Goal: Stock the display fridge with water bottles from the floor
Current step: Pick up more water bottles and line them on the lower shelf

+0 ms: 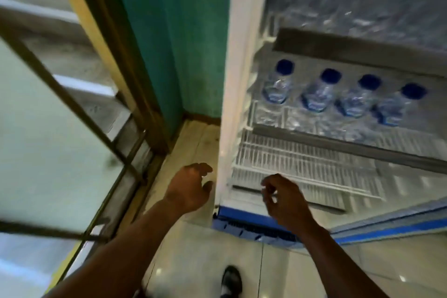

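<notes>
Glass in a metal frame [48,128] stood at my far left, and next to it the green wall [181,31] went down to a narrow strip of floor [193,138]. My left grip [188,189] hung over that strip, just beside the white outer side of the display fridge [229,68]. Its fingers were loosely bent and apart, and it held nothing. I judge it was there only for balance, because no bottle lay near it.

Lower in the view, one shoe [231,280] stood on the pale tiles in front of the blue base [242,220] of the fridge.

My right grip [285,201] was in front of the lowest wire shelf [314,167], near its front edge. The fingers were curled softly toward the thumb, with nothing between them as far as the blur allowed me to see. That shelf was bare wire where I could see it, so I think it was the place that waited for stock, and so my grip was low.

Above it, four water bottles [316,94] with blue caps stood upright in one row along the front of the middle shelf, probably so that a customer sees them first. The top shelf [362,7] looked packed with more bottles, though blurred. No bottle on the floor was in view; the supply had to be outside the frame, so the next move would call for turning away to fetch it.
</notes>
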{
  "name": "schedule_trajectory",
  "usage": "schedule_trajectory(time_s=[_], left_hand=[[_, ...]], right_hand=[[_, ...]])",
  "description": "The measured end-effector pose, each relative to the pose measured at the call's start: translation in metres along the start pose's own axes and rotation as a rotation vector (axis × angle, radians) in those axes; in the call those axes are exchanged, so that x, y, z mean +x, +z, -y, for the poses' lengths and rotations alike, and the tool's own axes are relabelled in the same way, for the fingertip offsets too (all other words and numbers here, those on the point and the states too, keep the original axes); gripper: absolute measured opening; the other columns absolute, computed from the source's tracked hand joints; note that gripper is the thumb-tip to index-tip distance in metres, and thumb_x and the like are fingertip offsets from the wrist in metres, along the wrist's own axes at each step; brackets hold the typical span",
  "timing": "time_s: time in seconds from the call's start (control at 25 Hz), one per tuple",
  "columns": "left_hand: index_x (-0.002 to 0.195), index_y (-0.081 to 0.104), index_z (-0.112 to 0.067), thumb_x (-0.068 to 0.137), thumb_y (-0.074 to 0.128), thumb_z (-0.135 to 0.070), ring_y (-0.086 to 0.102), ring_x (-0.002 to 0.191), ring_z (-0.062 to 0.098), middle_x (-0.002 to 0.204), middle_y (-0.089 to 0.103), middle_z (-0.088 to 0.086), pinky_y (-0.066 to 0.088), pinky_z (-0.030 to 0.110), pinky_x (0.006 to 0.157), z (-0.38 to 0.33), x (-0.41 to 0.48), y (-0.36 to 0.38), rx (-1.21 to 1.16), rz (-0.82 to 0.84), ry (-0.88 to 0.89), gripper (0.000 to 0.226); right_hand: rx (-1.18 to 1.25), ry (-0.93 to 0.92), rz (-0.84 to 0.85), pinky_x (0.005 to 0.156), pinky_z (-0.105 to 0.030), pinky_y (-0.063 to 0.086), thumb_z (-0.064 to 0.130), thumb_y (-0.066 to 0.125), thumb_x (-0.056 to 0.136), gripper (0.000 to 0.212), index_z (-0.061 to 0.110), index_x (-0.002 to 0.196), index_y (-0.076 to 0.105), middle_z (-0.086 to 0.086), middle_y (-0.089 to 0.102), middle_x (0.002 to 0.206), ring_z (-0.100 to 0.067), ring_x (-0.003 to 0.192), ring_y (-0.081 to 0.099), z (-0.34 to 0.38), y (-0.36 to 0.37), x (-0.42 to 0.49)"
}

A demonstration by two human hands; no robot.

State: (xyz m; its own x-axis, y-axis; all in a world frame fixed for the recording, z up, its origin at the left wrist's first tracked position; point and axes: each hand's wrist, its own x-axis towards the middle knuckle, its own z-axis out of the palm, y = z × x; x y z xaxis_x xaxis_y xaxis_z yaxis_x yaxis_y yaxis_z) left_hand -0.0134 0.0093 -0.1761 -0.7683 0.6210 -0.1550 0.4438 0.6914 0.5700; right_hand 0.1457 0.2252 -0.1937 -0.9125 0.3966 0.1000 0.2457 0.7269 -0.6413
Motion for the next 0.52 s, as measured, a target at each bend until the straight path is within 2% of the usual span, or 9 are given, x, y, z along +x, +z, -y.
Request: schedule_trajectory(time_s=[0.08, 0.16, 0.28, 0.36, 0.44, 0.52], left_hand=[[0.118, 0.063, -0.022, 0.085, 0.066, -0.027, 0.064, 0.094, 0.014, 0.11, 0.069, -0.002, 0.052, 0.027, 0.084, 0.059, -0.01, 0.003, -0.015, 0.036, -0.129, 0.034], [0.115, 0.063, -0.023, 0.085, 0.065, -0.027, 0.064, 0.095, 0.014, 0.109, 0.069, -0.003, 0.052, 0.027, 0.083, 0.121, -0.022, 0.009, -0.027, 0.08, -0.243, 0.031], [0.115, 0.062, -0.022, 0.083, 0.063, -0.028, 0.064, 0.1, 0.018, 0.112, 0.066, -0.002, 0.052, 0.032, 0.086, 0.23, -0.032, 0.039, -0.028, 0.175, -0.389, 0.033], [0.121, 0.059, -0.023, 0.082, 0.063, -0.028, 0.061, 0.102, 0.019, 0.115, 0.064, -0.001, 0.052, 0.032, 0.086, 0.298, -0.032, 0.075, -0.044, 0.235, -0.512, 0.039], [0.126, 0.055, -0.025, 0.082, 0.065, -0.028, 0.058, 0.108, 0.019, 0.119, 0.06, 0.001, 0.05, 0.032, 0.088, 0.36, -0.024, 0.122, -0.027, 0.248, -0.597, 0.045], [0.13, 0.05, -0.024, 0.082, 0.065, -0.025, 0.054, 0.114, 0.021, 0.125, 0.056, 0.003, 0.048, 0.032, 0.091, 0.416, -0.01, 0.177, -0.009, 0.285, -0.616, 0.05]], right_hand=[[-0.043, 0.05, 0.339, 0.074, -0.037, 0.051, 0.023, 0.058, 0.086, 0.012, 0.02, 0.097, 0.063, 0.003, 0.061, 0.088, -0.02, 0.082, 0.061, 0.024, 0.066, 0.003], [-0.048, 0.128, 0.554, 0.075, -0.034, 0.047, 0.022, 0.06, 0.088, 0.005, 0.023, 0.092, 0.06, 0.002, 0.06, 0.089, -0.023, 0.085, 0.058, 0.049, 0.132, 0.007], [-0.014, 0.344, 0.655, 0.078, -0.026, 0.046, 0.027, 0.064, 0.089, 0.021, 0.017, 0.108, 0.062, 0.002, 0.063, 0.094, -0.02, 0.094, 0.063, 0.064, 0.247, 0.011], [0.011, 0.453, 0.687, 0.078, -0.022, 0.044, 0.027, 0.066, 0.088, 0.025, 0.015, 0.11, 0.06, 0.002, 0.063, 0.092, -0.021, 0.098, 0.065, 0.05, 0.332, 0.012], [-0.005, 0.533, 0.703, 0.083, -0.022, 0.041, 0.026, 0.066, 0.088, 0.033, 0.014, 0.117, 0.057, -0.003, 0.067, 0.105, -0.023, 0.108, 0.064, 0.02, 0.411, 0.015], [-0.035, 0.588, 0.663, 0.089, -0.024, 0.042, 0.026, 0.067, 0.088, 0.042, 0.013, 0.125, 0.052, -0.008, 0.063, 0.123, -0.024, 0.117, 0.06, -0.018, 0.485, 0.018]])
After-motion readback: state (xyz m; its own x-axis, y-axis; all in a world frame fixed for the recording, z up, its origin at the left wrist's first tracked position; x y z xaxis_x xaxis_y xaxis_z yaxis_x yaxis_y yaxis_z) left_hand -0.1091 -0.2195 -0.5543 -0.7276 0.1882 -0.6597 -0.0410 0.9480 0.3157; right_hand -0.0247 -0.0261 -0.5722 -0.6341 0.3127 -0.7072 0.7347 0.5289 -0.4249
